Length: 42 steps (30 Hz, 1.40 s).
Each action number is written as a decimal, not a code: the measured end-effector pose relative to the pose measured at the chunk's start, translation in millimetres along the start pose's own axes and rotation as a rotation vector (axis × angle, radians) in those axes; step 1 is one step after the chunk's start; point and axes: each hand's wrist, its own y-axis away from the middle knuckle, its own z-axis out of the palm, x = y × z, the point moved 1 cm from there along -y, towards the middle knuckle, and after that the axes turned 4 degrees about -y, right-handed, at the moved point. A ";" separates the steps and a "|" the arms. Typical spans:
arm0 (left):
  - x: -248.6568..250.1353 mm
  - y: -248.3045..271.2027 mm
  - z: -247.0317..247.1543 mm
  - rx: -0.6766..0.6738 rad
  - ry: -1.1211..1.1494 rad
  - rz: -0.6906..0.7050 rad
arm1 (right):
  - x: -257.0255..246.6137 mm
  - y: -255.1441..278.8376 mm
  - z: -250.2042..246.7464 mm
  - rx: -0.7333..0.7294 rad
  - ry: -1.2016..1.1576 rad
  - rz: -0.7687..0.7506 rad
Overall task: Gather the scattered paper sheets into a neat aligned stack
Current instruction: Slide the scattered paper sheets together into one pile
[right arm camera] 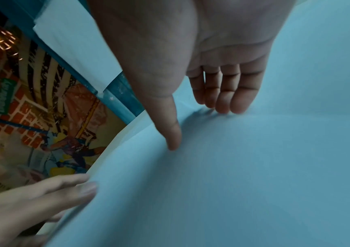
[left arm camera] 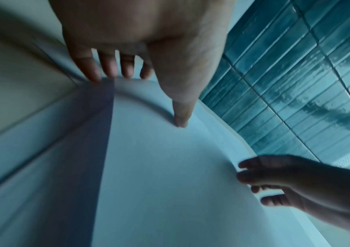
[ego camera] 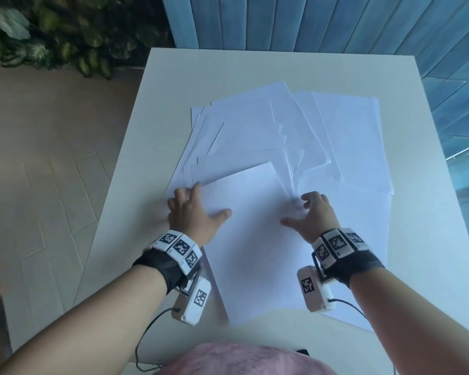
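Note:
Several white paper sheets [ego camera: 255, 125] lie fanned and overlapping on a white table [ego camera: 173, 66]; more sheets [ego camera: 349, 136] spread to the right. One top sheet [ego camera: 249, 234] lies nearest me, slightly skewed. My left hand [ego camera: 201, 207] has its fingertips at that sheet's left edge and its thumb flat on top. My right hand [ego camera: 301, 212] touches the right edge, fingers blurred, thumb on the paper. In the left wrist view the left hand [left arm camera: 155, 93] presses the sheet [left arm camera: 159, 167], with the right hand [left arm camera: 275, 183] opposite. The right wrist view shows the right hand [right arm camera: 197, 127] with straight fingers on paper [right arm camera: 233, 183].
The table's left edge drops to a tiled floor [ego camera: 38, 158]. A leafy plant [ego camera: 52, 31] stands at the far left and a blue panelled wall [ego camera: 309, 20] runs behind the table. Pink fabric [ego camera: 241, 358] lies at the near edge. Cables hang from both wrist cameras.

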 end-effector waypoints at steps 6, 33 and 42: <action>-41.3 -18.4 -24.5 0.045 -0.007 -0.232 | 44.2 -2.4 -46.1 0.258 0.162 0.228; -1.0 7.1 -11.1 -0.192 0.094 -0.105 | 27.0 17.4 -22.7 0.162 0.145 0.276; 18.7 1.5 -3.0 -0.267 0.206 -0.008 | -4.6 11.9 11.0 0.114 0.072 0.204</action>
